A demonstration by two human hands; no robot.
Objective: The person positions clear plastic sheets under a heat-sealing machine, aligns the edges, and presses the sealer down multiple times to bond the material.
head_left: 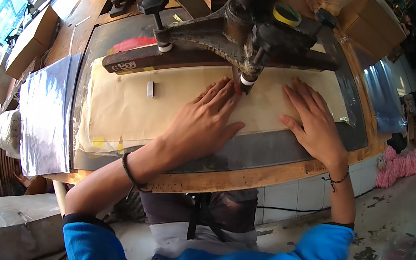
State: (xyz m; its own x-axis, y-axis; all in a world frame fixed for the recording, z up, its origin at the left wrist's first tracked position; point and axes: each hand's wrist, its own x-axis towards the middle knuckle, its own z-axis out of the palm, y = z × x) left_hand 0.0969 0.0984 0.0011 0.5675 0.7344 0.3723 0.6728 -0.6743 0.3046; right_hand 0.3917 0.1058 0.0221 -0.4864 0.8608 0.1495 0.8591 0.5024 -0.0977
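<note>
**Both palms flat on cream sheet under machine head**

Pressing down with the left hand [204,121], fingers spread and flat, gripping nothing, fingertips right at the foot of the dark metal machine head [245,32]. Same for the right hand [315,125]: open, splayed, palm down, holding nothing, just beside the left on the same cream sheet [130,104]. Lying across the grey pad [264,150] of the wooden bench [244,176], that sheet, its far edge tucked under a long dark wooden bar [137,59].

Judging by the layout: sheet already laid out and smoothed into place beneath the head, nothing visibly cut, stamped or sealed yet; the pressing itself looking still to come, though hard to tell.

Smooth, thin, faintly glossy sheet, seemingly under clear film, with small yellow marks at the near left corner. Heavy, worn cast metal above, black knob [153,2] on top. A stack of shiny silver sheets [44,115] at the left, brown cardboard boxes [372,20] at the far right, a tape roll [286,15] behind the head.
</note>
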